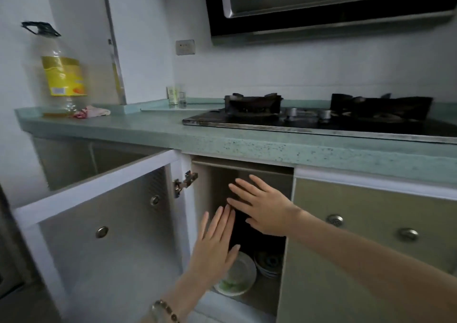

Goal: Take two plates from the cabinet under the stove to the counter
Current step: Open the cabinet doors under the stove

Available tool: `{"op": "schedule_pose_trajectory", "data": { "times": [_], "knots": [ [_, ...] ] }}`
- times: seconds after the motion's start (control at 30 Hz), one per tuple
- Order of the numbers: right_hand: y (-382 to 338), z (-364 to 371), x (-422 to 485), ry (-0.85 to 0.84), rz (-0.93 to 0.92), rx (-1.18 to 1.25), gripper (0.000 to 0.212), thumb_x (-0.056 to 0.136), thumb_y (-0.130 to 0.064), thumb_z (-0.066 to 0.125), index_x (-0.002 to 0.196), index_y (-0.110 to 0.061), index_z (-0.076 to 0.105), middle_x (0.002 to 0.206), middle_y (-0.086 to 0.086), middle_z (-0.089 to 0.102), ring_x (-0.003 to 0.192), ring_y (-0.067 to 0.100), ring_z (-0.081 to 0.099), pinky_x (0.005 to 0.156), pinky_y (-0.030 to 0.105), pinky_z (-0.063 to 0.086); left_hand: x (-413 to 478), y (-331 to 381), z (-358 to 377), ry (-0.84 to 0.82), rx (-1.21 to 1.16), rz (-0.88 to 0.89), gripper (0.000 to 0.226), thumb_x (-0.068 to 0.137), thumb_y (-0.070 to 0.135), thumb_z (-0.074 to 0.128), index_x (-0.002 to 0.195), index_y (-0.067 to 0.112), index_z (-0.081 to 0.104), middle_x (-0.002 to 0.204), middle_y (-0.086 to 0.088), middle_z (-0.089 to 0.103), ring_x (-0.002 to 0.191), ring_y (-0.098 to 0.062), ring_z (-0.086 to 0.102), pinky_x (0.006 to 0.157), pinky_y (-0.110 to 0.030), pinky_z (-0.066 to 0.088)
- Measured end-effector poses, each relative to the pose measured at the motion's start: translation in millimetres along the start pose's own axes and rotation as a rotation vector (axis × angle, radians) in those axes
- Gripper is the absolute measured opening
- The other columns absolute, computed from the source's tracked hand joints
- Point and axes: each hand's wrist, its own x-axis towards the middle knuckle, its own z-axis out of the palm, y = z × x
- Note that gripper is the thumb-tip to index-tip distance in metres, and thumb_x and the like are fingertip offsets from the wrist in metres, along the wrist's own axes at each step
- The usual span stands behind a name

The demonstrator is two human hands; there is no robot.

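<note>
The cabinet [215,191] under the stove [321,124] stands open, its left door [103,213] swung out towards me. On the cabinet floor lies a white plate with a green pattern [238,279], and beside it to the right a stack of dark-patterned bowls or plates [268,263]. My left hand [215,251] reaches into the opening with straight fingers, just above the white plate, holding nothing. My right hand [259,207] is higher in the opening, fingers spread and empty. The green counter [153,127] runs above.
A large oil bottle [61,75] and a crumpled cloth [91,112] sit at the counter's left end. Small bottles [176,96] stand by the wall. The right cabinet door [371,236] is closed. A range hood [321,3] hangs above the stove.
</note>
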Motion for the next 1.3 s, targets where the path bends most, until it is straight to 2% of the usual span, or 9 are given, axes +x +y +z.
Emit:
{"op": "schedule_pose_trajectory", "data": {
  "times": [0.13, 0.3, 0.53, 0.77, 0.93, 1.03, 1.1, 1.2, 1.3],
  "knots": [
    [34, 13, -45, -0.126, 0.077, -0.130, 0.063, 0.098, -0.042, 0.034, 0.151, -0.022, 0.009, 0.160, 0.010, 0.001, 0.147, 0.028, -0.007, 0.113, 0.047, -0.015, 37, 52, 21, -0.073, -0.137, 0.067, 0.070, 0.086, 0.050, 0.052, 0.138, 0.002, 0.047, 0.142, -0.013, 0.051, 0.134, -0.027, 0.045, 0.112, -0.051, 0.029],
    [49, 13, -65, -0.239, 0.117, -0.244, 0.061, 0.099, -0.041, 0.032, 0.151, -0.018, 0.011, 0.160, 0.012, 0.009, 0.147, 0.031, 0.002, 0.117, 0.049, -0.005, 67, 88, 35, -0.085, -0.318, 0.022, 0.078, 0.077, 0.046, 0.071, 0.133, -0.003, 0.051, 0.136, -0.018, 0.055, 0.128, -0.031, 0.052, 0.105, -0.055, 0.039],
    [49, 15, -71, -0.392, 0.155, -0.459, 0.054, 0.097, -0.034, 0.032, 0.147, -0.012, 0.027, 0.151, 0.011, 0.035, 0.144, 0.028, 0.021, 0.119, 0.049, -0.001, 81, 125, 66, -0.193, -0.668, -0.078, 0.078, 0.092, 0.049, 0.050, 0.150, 0.006, 0.020, 0.156, -0.008, 0.030, 0.143, -0.021, 0.029, 0.119, -0.039, 0.002],
    [42, 9, -66, -0.487, 0.095, -0.556, 0.042, 0.097, -0.028, 0.037, 0.136, -0.017, 0.045, 0.142, 0.006, 0.044, 0.138, 0.028, 0.030, 0.119, 0.050, 0.001, 95, 129, 56, -0.221, -0.911, -0.186, 0.068, 0.090, 0.035, 0.061, 0.144, 0.004, 0.033, 0.147, -0.011, 0.044, 0.139, -0.029, 0.034, 0.118, -0.043, 0.017],
    [28, -5, -73, -0.453, 0.026, -0.562, 0.038, 0.098, -0.025, 0.036, 0.133, -0.016, 0.049, 0.142, 0.007, 0.042, 0.138, 0.028, 0.030, 0.120, 0.047, 0.005, 83, 118, 45, -0.268, -0.939, -0.200, 0.062, 0.085, 0.039, 0.067, 0.133, 0.005, 0.048, 0.134, -0.010, 0.056, 0.130, -0.030, 0.045, 0.109, -0.045, 0.033],
    [18, -15, -85, -0.377, -0.018, -0.526, 0.036, 0.098, -0.023, 0.036, 0.130, -0.015, 0.052, 0.141, 0.007, 0.044, 0.136, 0.029, 0.032, 0.119, 0.045, 0.009, 67, 118, 31, -0.230, -0.935, -0.184, 0.048, 0.075, 0.040, 0.077, 0.107, 0.010, 0.057, 0.103, -0.001, 0.064, 0.116, -0.028, 0.053, 0.105, -0.047, 0.037],
    [9, -24, -98, -0.341, -0.052, -0.502, 0.035, 0.097, -0.021, 0.036, 0.126, -0.014, 0.055, 0.138, 0.006, 0.046, 0.133, 0.028, 0.035, 0.118, 0.042, 0.015, 57, 121, 21, -0.209, -0.928, -0.164, 0.044, 0.070, 0.037, 0.081, 0.093, 0.011, 0.055, 0.084, 0.009, 0.057, 0.101, -0.025, 0.058, 0.101, -0.045, 0.040],
    [-5, -38, -119, -0.279, -0.112, -0.485, 0.032, 0.096, -0.019, 0.036, 0.118, -0.016, 0.060, 0.131, 0.003, 0.051, 0.127, 0.025, 0.042, 0.115, 0.038, 0.023, 42, 121, 9, -0.255, -0.979, -0.124, 0.042, 0.070, 0.040, 0.080, 0.095, 0.017, 0.053, 0.086, 0.011, 0.058, 0.091, -0.016, 0.060, 0.083, -0.031, 0.047],
    [-13, -57, -137, -0.231, -0.174, -0.427, 0.033, 0.095, -0.015, 0.034, 0.112, -0.018, 0.063, 0.124, 0.000, 0.056, 0.121, 0.024, 0.047, 0.112, 0.036, 0.029, 36, 116, -4, -0.337, -0.980, -0.056, 0.042, 0.069, 0.044, 0.078, 0.099, 0.031, 0.052, 0.090, 0.019, 0.060, 0.084, 0.003, 0.059, 0.067, -0.010, 0.041]
  ]
}}
